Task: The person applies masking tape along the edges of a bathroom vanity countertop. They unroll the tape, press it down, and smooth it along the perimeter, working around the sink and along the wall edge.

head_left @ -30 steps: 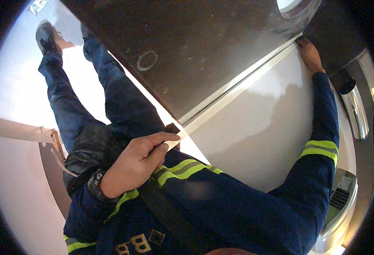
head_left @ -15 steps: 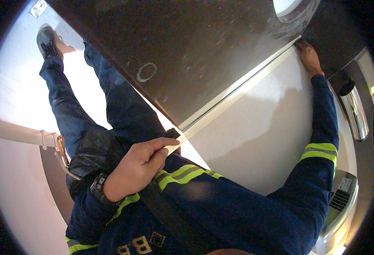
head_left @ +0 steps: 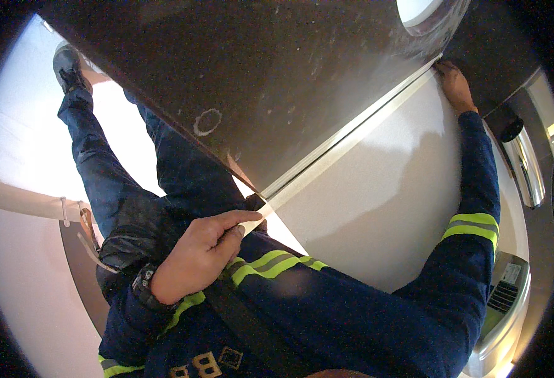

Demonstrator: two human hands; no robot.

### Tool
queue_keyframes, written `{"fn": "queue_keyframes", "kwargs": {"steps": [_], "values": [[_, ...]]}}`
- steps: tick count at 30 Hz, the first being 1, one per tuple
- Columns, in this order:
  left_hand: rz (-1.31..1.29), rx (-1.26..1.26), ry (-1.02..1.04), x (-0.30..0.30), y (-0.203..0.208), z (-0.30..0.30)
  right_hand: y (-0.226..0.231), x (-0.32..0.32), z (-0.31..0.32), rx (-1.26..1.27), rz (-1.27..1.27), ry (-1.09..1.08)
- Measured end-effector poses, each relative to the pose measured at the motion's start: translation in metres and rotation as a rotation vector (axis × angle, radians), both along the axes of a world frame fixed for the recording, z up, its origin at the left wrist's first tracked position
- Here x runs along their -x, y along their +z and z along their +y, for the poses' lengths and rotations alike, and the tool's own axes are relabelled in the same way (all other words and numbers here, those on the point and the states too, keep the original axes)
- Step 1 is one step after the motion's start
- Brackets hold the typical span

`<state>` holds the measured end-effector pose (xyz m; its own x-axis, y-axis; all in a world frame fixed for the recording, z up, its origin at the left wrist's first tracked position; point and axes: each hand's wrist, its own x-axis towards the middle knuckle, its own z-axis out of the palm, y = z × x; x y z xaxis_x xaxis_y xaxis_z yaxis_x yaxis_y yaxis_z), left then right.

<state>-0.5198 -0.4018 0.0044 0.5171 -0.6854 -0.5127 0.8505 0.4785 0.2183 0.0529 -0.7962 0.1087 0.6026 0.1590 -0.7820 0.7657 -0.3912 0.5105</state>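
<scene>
A pale strip of masking tape (head_left: 274,203) stretches diagonally along the joint between a dark speckled slab (head_left: 245,75) and a light wall panel (head_left: 359,201). My left hand (head_left: 198,255), with a dark watch at its wrist, pinches the near end of the strip between thumb and forefinger, just past the slab's corner. At the far end, my right hand (head_left: 456,88) has its fingers bent together where the strip runs to the joint. Those fingertips are partly hidden, so a tape roll there cannot be made out.
A round white basin or opening (head_left: 415,11) is set in the slab at the top. Along the right stand a shiny metal dispenser (head_left: 525,167) and a metal unit with dark vents (head_left: 503,296). Grab-bar-like hooks (head_left: 64,211) hang at the left. My shoe (head_left: 68,66) rests on the bright floor.
The view has shifted slightly, moving the slab and joint a little left in the picture. Both hands keep their places at the two ends of the tape.
</scene>
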Motion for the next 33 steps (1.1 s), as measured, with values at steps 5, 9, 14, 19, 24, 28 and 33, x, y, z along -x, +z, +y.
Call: {"fn": "queue_keyframes", "kwargs": {"steps": [5,9,14,19,24,28,33], "values": [[-0.02,-0.019,0.009,0.0,-0.002,-0.001,-0.001,-0.002,0.003,0.004,0.034,0.016],[-0.027,-0.028,-0.002,0.001,-0.001,-0.002,0.002,0.002,-0.001,-0.011,0.081,0.065],[-0.052,-0.008,-0.035,0.006,-0.004,-0.003,-0.002,0.004,0.011,-0.004,0.091,0.101],[-0.024,0.026,-0.011,0.011,-0.004,-0.007,0.003,-0.004,-0.01,0.029,0.06,0.143],[0.041,0.069,-0.066,0.005,-0.003,-0.007,-0.002,0.008,0.007,-0.023,0.088,0.151],[0.039,0.093,-0.044,0.011,-0.005,-0.011,0.001,0.009,0.001,-0.071,0.054,0.142],[0.023,0.081,-0.08,0.006,-0.005,-0.006,0.0,0.011,0.0,-0.1,0.037,0.156]]}}
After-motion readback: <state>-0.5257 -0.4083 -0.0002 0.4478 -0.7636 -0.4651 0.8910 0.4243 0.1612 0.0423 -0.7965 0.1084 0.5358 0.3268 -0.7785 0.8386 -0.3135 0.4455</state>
